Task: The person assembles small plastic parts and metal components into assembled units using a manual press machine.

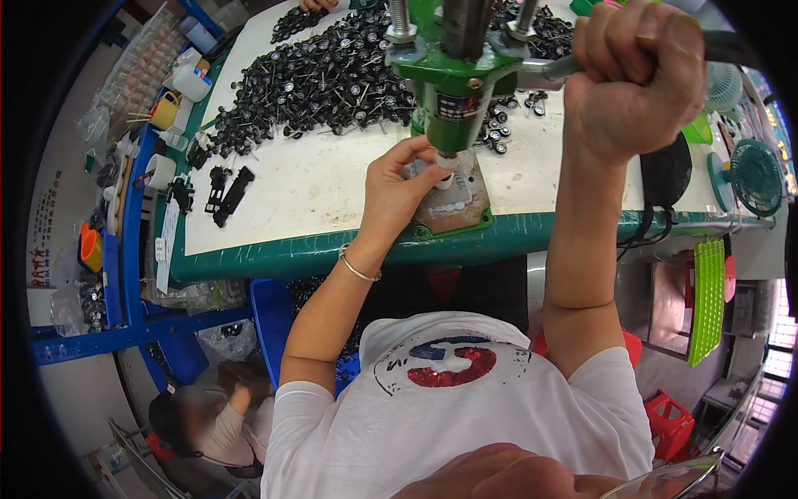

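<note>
A green hand press (453, 112) stands at the front edge of the table, with its metal base plate (470, 195) under the ram. My left hand (395, 187) reaches beneath the ram, thumb and index finger pinched at a small white piece (446, 163). Whatever else the fingertips may hold is too small to tell. My right hand (636, 83) is raised to the right of the press, its fingers wrapped round the press lever (727, 50). Behind the press spreads a large heap of small black wheels on metal axles (332, 87).
Black plastic chassis parts (229, 195) lie at the table's left. A dark flat object (667, 170) and a green fan (755, 177) are at the right. A blue rack (129, 241) stands on the left. Another person's hand (318, 4) shows at the far edge; someone sits lower left.
</note>
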The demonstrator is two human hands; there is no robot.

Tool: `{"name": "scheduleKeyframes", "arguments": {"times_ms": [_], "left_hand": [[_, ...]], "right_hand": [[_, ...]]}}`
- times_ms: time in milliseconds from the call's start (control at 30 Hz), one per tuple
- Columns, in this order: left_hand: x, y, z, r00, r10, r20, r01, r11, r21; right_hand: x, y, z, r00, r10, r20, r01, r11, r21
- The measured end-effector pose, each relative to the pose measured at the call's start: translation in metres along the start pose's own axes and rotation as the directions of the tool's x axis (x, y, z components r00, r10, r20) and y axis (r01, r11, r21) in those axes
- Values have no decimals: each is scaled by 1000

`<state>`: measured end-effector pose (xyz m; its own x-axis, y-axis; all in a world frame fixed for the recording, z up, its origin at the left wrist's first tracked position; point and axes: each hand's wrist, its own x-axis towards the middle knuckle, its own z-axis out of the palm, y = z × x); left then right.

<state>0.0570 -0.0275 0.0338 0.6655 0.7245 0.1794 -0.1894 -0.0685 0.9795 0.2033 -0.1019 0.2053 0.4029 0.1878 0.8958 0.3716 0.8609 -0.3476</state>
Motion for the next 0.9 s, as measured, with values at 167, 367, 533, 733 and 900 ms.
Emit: {"name": "scheduleKeyframes", "arguments": {"times_ms": [167,367,533,733,900], "left_hand": [[2,-1,-2,999,36,34,-39,996,85],[5,-6,-3,999,-41,-17,37,982,-185],[0,-6,-29,983,-184,-7,152,832,-534],[-6,7,-28,976,-215,37,213,898,-385],[-14,20,-8,981,-183,60,191,965,-178]], "right_hand": [[23,12,1,977,211,-22,-149,758,634],[52,42,-20,580,809,94,-802,547,241],[12,65,-71,751,659,-40,-658,752,50],[-130,89,-133,563,827,10,-412,290,-864],[-154,75,-113,549,836,13,-208,152,-966]]}}
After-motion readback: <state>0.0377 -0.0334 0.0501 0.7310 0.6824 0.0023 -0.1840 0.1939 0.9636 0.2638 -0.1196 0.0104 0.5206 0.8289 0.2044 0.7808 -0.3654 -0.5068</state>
